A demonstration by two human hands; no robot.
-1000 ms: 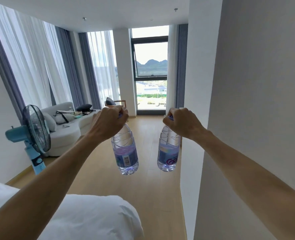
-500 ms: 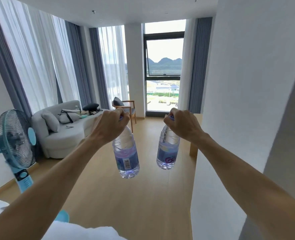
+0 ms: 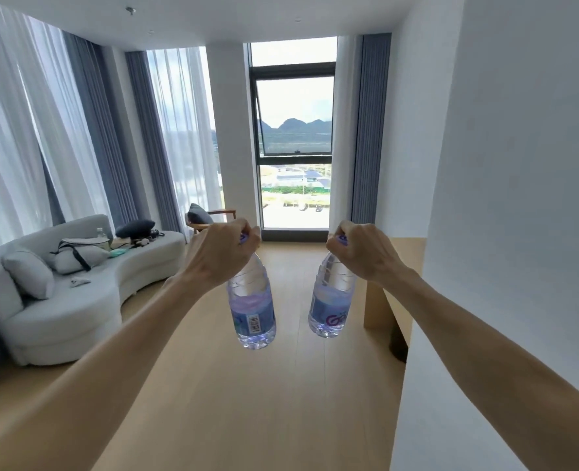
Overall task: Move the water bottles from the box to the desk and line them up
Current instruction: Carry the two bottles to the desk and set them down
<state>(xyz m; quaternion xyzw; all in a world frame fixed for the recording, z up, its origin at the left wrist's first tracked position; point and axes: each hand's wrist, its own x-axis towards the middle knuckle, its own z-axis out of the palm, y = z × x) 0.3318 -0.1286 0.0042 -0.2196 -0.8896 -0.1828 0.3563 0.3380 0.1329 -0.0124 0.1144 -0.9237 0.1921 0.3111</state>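
My left hand (image 3: 221, 254) grips the purple cap of a clear water bottle (image 3: 251, 309) that hangs below it, barcode side toward me. My right hand (image 3: 362, 253) holds a second water bottle (image 3: 330, 302) by its cap in the same way, its blue and purple label facing me. Both bottles hang upright in the air over the wooden floor, about a hand's width apart. A light wooden desk (image 3: 383, 317) shows partly behind the white wall corner, just right of the right bottle. The box is out of view.
A white wall (image 3: 502, 232) fills the right side and hides most of the desk. A curved white sofa (image 3: 77, 300) with cushions and a bag stands at the left. An armchair (image 3: 206, 219) sits by the tall window (image 3: 294, 141). Wooden floor runs ahead.
I have moved forward into the room with both bottles. The fan and the bed have dropped out of view, the sofa is nearer, and the desk has appeared past the wall corner.
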